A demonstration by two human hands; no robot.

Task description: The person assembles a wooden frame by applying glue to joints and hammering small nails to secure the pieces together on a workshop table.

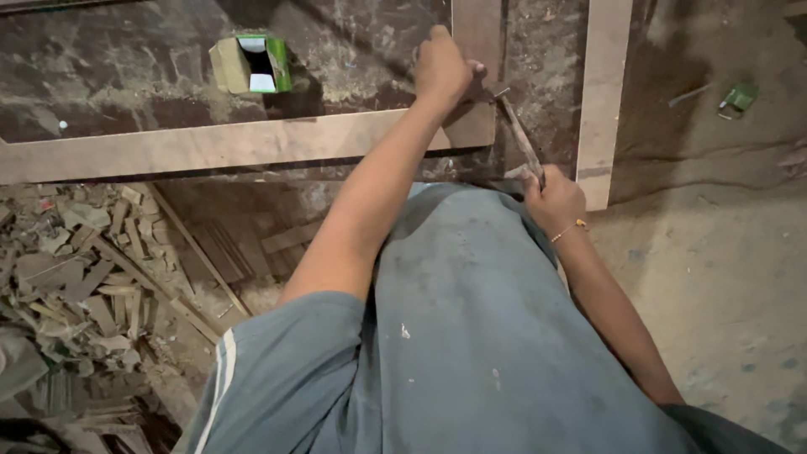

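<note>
The right hand (pixel 555 200) is closed around the lower end of a hammer (pixel 521 141), whose head points to 11 o'clock toward the wooden frame (pixel 252 143) on the floor; the left hand (pixel 444 69) is bunched at the frame's corner joint, fingertips pinched on something too small to identify. The hammer looks rigid and head-heavy, best gripped low on the handle. The frame looks stiff and light.
</note>
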